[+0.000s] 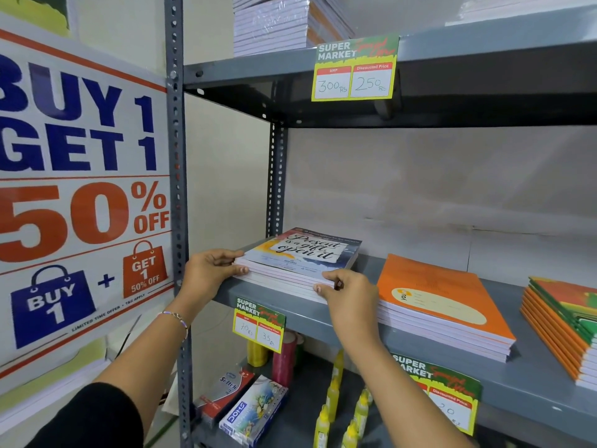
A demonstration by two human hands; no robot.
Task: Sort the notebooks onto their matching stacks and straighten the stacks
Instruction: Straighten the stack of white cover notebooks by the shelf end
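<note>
At centre frame the left grip (210,270) clasps the left edge and the right grip (350,295) pinches the front right corner of the lettered notebook stack (300,263), at the left end of the shelf (533,383), a strip of bare shelf parting it from the orange stack (442,305).

Sale poster (80,189), price tags (355,71), yellow glue bottles (332,399) below

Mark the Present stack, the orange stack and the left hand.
Present stack (310,253): head view, top cover.
Orange stack (429,286): head view, top cover.
Left hand (206,273): head view, back of the hand.
</note>
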